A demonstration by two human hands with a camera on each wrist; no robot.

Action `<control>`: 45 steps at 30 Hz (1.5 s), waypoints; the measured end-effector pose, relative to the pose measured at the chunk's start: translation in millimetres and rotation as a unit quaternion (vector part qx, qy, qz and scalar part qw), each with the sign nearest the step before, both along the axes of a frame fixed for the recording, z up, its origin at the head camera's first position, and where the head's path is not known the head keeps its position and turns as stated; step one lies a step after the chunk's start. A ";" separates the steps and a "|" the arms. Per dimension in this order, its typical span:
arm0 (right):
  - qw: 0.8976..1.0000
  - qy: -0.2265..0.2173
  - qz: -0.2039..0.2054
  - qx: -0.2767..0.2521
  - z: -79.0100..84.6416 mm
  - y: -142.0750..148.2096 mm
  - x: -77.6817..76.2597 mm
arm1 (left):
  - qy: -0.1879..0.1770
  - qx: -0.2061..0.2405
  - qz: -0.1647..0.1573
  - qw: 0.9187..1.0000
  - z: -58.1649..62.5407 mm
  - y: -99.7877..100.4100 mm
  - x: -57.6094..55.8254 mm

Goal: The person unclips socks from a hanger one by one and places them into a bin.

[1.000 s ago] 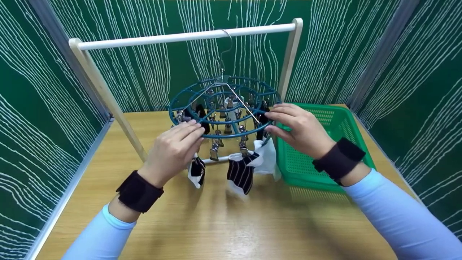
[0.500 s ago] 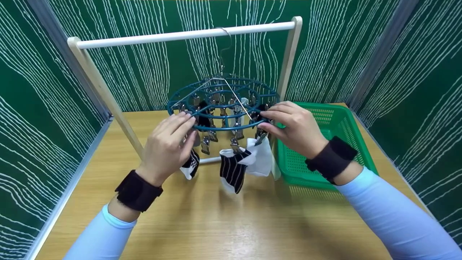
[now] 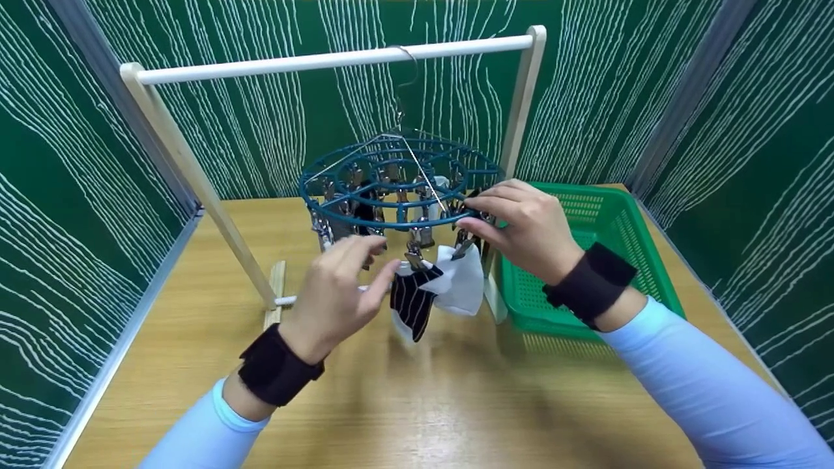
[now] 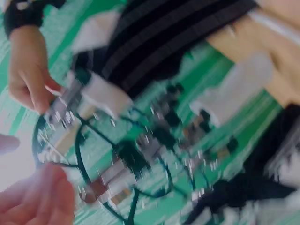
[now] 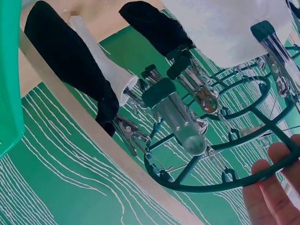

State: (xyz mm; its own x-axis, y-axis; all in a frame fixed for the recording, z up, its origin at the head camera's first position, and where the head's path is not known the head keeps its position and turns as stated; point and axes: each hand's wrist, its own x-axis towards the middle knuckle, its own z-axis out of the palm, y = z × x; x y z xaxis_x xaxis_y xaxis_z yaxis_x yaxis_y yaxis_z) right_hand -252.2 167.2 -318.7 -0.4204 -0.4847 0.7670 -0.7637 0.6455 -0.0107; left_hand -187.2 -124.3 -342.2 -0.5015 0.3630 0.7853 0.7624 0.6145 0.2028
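A round dark-teal clip hanger (image 3: 404,226) with metal clips hangs by its hook from a rack bar. My right hand (image 3: 526,218) pinches its rim at the right side; the right wrist view shows fingers (image 5: 276,199) against that rim. Below the front rim, my left hand (image 3: 335,293) is off the hanger, thumb and fingers apart, close to a black striped sock (image 3: 412,305). Beside that one hangs a white sock (image 3: 464,286), also clipped. Black socks (image 5: 68,61) and another white sock (image 5: 101,65) show in the right wrist view. The left wrist view is blurred.
The wooden rack's white bar (image 3: 293,63) crosses above the hanger, its slanting legs (image 3: 202,189) standing at either side. Right of the rack, a green plastic basket (image 3: 642,251) rests on the wooden table (image 3: 456,404). Green panels with white streaks (image 3: 723,163) enclose the table.
My left hand has let go of the hanger's rim and moved down and right towards the striped sock. The hanger has turned, carrying its socks leftward; my right hand stays on the rim.
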 end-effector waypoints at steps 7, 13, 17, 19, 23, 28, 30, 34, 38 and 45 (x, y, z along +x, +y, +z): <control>1.000 0.002 0.000 -0.005 0.2 -2.7 0.6 | -0.186 0.013 -0.014 0.982 -0.5 12.0 -0.1; 1.000 0.003 0.003 -0.009 -2.3 -3.3 0.1 | -0.254 0.038 -0.057 0.965 -0.5 16.3 -7.8; 1.000 0.003 0.005 -0.012 -3.1 -3.2 0.4 | -0.262 0.054 -0.079 0.960 -0.7 17.5 -11.8; 1.000 0.003 0.003 -0.011 -3.1 -3.0 0.6 | -0.266 0.059 -0.082 0.959 0.2 17.9 -12.6; 1.000 0.003 0.000 -0.011 -2.8 -2.6 1.3 | -0.282 0.057 -0.076 0.955 1.9 18.2 -13.8; 1.000 -0.003 -0.001 -0.014 -3.9 -2.1 2.9 | -0.301 0.054 -0.076 0.949 4.3 18.9 -14.6; 1.000 -0.009 -0.002 -0.016 -5.1 -1.7 3.5 | -0.309 0.058 -0.074 0.946 5.5 19.1 -14.9; 1.000 -0.018 -0.003 -0.023 -6.7 -0.7 5.1 | -0.321 0.065 -0.073 0.942 8.4 19.8 -15.1; 0.999 -0.025 0.002 -0.033 -6.1 -0.6 8.2 | -0.326 0.068 -0.072 0.940 10.7 20.9 -15.0; 0.997 -0.013 0.015 -0.071 -6.7 0.5 21.0 | -0.316 0.066 -0.073 0.944 10.4 21.2 -13.6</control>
